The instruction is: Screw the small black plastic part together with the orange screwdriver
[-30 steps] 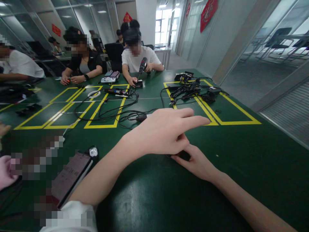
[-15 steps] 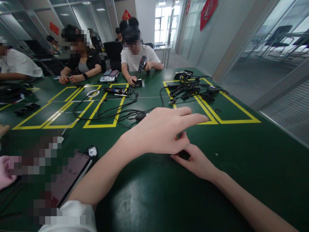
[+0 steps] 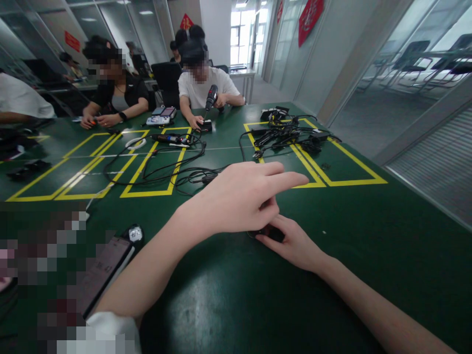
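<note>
My left hand point(image 3: 236, 196) reaches across from the lower left, a white sleeve at the elbow. Its index and middle fingers stretch forward, while the thumb and lower fingers pinch down over a small black object point(image 3: 271, 232) on the green table point(image 3: 368, 236). What the pinch holds is hidden. My right hand point(image 3: 297, 243) lies on the table just beneath and to the right of the left hand. Its thumb and fingers close around the same small black object and press it to the table top.
A phone point(image 3: 101, 273) and a small round black device point(image 3: 134, 233) lie at the near left. Black cables point(image 3: 165, 167) sprawl over yellow taped rectangles, with a heap of black adapters point(image 3: 287, 135) farther right. Across the table a person holds an electric screwdriver point(image 3: 211, 96); others sit beside.
Both hands stay almost in place. My left thumb has dropped closer to the black object, and a small red speck seen by it half a second ago is now hidden.
</note>
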Demonstrator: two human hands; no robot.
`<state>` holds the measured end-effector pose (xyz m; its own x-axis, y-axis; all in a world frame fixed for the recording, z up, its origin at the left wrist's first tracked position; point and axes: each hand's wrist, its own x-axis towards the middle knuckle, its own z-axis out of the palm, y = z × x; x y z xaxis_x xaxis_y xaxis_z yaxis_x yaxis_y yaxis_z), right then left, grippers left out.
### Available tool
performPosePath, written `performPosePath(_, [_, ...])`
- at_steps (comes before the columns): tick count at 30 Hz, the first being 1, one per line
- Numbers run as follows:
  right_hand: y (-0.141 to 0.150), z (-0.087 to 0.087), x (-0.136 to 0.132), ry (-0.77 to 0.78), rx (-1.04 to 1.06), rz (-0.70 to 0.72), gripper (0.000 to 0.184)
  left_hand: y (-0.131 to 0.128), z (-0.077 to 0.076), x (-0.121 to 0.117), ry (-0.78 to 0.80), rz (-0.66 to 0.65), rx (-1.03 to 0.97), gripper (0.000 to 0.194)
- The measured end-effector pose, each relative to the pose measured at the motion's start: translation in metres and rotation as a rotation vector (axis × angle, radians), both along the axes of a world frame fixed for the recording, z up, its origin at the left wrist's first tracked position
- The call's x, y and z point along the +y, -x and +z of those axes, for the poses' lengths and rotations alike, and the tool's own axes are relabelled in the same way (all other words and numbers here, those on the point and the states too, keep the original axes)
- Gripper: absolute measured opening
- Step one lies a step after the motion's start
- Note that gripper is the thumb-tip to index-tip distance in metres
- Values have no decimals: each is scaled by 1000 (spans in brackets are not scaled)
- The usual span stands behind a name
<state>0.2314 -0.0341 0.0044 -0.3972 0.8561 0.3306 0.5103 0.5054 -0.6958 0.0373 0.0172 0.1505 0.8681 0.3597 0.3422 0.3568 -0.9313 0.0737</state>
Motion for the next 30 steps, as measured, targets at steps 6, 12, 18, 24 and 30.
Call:
performPosePath(6, [0,-3,0,-7,4,-9,7,0,-1,0,13,-5,-26,44])
performPosePath(12, [1,0,-1,2,1,-25,8,0,-1,0,5,9,-20,44])
performPosePath(18, [3,3,-2,18,0,-37,7,-1,-1,0,-6,17,-12,41])
performPosePath(24, [3,4,-2,23,-8,-36,8,2,1,1,23,15,-4,46])
performPosePath(30, [1,1,-2,9,-16,-34,7,1,0,-2,20,46,13,44])
